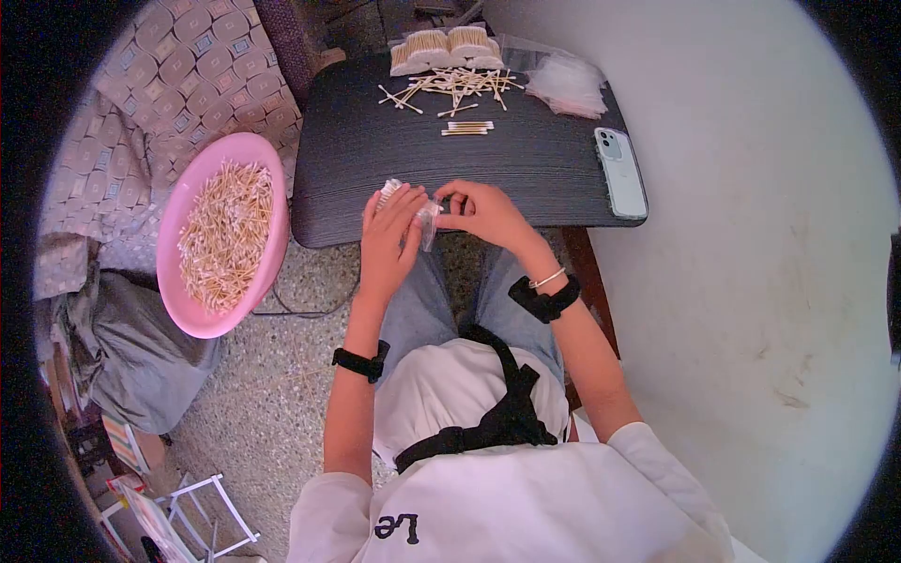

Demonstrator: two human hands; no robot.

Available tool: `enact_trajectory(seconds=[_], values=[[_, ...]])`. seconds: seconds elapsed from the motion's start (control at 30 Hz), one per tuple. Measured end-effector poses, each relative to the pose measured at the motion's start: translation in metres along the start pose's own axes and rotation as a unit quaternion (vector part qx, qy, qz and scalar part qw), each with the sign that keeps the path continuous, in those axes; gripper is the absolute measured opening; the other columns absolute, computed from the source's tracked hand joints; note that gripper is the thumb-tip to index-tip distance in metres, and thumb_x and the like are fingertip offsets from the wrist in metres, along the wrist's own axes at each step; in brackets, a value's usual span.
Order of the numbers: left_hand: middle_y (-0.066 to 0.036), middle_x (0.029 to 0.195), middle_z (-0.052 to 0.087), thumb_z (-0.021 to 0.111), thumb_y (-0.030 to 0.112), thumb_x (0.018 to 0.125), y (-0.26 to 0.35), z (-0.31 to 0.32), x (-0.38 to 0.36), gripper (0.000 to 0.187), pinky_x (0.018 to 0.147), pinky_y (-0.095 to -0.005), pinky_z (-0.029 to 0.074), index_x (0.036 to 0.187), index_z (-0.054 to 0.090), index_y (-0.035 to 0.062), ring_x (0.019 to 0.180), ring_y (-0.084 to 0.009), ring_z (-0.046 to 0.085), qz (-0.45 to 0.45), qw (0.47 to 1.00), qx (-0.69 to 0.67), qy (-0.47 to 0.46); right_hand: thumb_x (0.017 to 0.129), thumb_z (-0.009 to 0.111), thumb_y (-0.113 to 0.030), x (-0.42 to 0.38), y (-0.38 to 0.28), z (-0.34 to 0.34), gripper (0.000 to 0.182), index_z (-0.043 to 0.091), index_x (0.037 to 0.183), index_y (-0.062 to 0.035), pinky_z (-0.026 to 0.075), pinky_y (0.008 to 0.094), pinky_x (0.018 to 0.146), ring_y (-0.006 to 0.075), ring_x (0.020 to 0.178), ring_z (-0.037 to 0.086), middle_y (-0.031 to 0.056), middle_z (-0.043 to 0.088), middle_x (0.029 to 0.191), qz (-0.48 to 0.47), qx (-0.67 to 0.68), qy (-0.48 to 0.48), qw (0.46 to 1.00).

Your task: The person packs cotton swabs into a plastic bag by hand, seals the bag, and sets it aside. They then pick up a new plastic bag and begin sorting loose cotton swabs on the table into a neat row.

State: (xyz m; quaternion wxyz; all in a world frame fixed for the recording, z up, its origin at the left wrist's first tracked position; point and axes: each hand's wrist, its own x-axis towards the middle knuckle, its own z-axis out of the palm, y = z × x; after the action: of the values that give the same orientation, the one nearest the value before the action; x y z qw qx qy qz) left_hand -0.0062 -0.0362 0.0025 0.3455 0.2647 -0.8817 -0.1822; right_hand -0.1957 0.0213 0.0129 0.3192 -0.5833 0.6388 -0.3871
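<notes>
At the table's near edge, my left hand (392,227) is wrapped over a bundle of cotton swabs (390,190), whose white tips poke out past the fingers. Clear plastic of a small bag (429,229) hangs between my two hands. With thumb and fingertips, my right hand (488,218) pinches the bag's edge on the right. How far the swabs sit inside the bag is hidden by my left fingers. A few cotton swabs (466,128) lie lined up on the table ahead of my hands.
On the black table (375,150), loose swabs (460,86) lie scattered before packed swab bags (441,49). Empty clear bags (568,84) are piled at the back right, above a phone (621,174). A pink basin (269,272) full of swabs stands left; a wall (751,235) is right.
</notes>
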Motion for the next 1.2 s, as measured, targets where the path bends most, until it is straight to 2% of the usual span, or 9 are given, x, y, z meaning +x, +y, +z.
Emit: enact_trajectory(seconds=[0.17, 0.47, 0.57, 0.67, 0.77, 0.97, 1.2], values=[[-0.007, 0.126, 0.061, 0.050, 0.012, 0.090, -0.001, 0.000, 0.001, 0.031, 0.111, -0.0441, 0.024, 0.118, 0.063, 0.0081, 0.126, -0.0239, 0.049, -0.008, 1.000, -0.009, -0.005, 0.073, 0.077, -0.033, 0.003, 0.002, -0.003, 0.031, 0.069, 0.091, -0.0099, 0.048, 0.0353, 0.059, 0.0215, 0.064, 0.062, 0.0058, 0.065, 0.074, -0.037, -0.030, 0.000, 0.999], [-0.005, 0.125, 0.062, 0.051, 0.011, 0.089, 0.000, 0.001, 0.002, 0.030, 0.111, -0.0431, 0.024, 0.115, 0.065, 0.0083, 0.125, -0.0226, 0.051, -0.011, 1.000, -0.013, -0.002, 0.073, 0.076, -0.033, 0.009, 0.000, 0.004, 0.024, 0.071, 0.086, -0.0126, 0.048, 0.0357, 0.060, 0.0214, 0.066, 0.064, 0.0052, 0.066, 0.073, -0.004, -0.095, 0.029, 0.995], [-0.005, 0.123, 0.063, 0.052, 0.011, 0.088, -0.002, -0.001, 0.002, 0.029, 0.111, -0.0432, 0.025, 0.113, 0.066, 0.0086, 0.124, -0.0222, 0.051, -0.022, 0.999, -0.037, -0.005, 0.073, 0.076, -0.033, 0.010, 0.012, -0.002, 0.024, 0.072, 0.087, -0.0134, 0.048, 0.0356, 0.059, 0.0206, 0.065, 0.064, 0.0056, 0.066, 0.071, -0.054, 0.010, -0.001, 0.998], [-0.004, 0.121, 0.064, 0.052, 0.010, 0.086, -0.002, 0.000, 0.001, 0.029, 0.110, -0.0427, 0.025, 0.112, 0.066, 0.0089, 0.123, -0.0218, 0.052, -0.022, 0.999, -0.039, -0.001, 0.073, 0.076, -0.032, 0.012, 0.014, -0.002, 0.024, 0.073, 0.088, -0.0139, 0.048, 0.0341, 0.059, 0.0200, 0.064, 0.063, 0.0055, 0.066, 0.071, -0.063, -0.005, 0.003, 0.998], [-0.005, 0.121, 0.064, 0.053, 0.009, 0.085, -0.002, 0.000, 0.002, 0.030, 0.110, -0.0415, 0.026, 0.111, 0.067, 0.0088, 0.123, -0.0213, 0.053, -0.023, 0.998, -0.051, 0.003, 0.073, 0.076, -0.032, 0.016, 0.015, 0.000, 0.023, 0.073, 0.087, -0.0134, 0.048, 0.0329, 0.059, 0.0198, 0.064, 0.063, 0.0051, 0.067, 0.073, -0.026, -0.017, -0.009, 0.999], [-0.005, 0.121, 0.065, 0.053, 0.008, 0.085, -0.002, 0.002, 0.002, 0.028, 0.109, -0.0401, 0.027, 0.109, 0.067, 0.0082, 0.122, -0.0213, 0.054, -0.026, 0.998, -0.051, 0.007, 0.072, 0.076, -0.031, 0.015, 0.008, -0.006, 0.022, 0.073, 0.085, -0.0141, 0.049, 0.0335, 0.059, 0.0207, 0.064, 0.064, 0.0053, 0.067, 0.072, -0.027, -0.032, -0.027, 0.999], [-0.005, 0.120, 0.065, 0.053, 0.007, 0.085, -0.001, 0.004, 0.002, 0.028, 0.108, -0.0399, 0.027, 0.109, 0.067, 0.0075, 0.121, -0.0215, 0.054, -0.026, 0.998, -0.052, 0.016, 0.071, 0.076, -0.034, 0.009, 0.002, 0.006, 0.022, 0.072, 0.084, -0.0169, 0.050, 0.0348, 0.060, 0.0219, 0.065, 0.064, 0.0017, 0.066, 0.071, -0.006, -0.101, 0.039, 0.994]])
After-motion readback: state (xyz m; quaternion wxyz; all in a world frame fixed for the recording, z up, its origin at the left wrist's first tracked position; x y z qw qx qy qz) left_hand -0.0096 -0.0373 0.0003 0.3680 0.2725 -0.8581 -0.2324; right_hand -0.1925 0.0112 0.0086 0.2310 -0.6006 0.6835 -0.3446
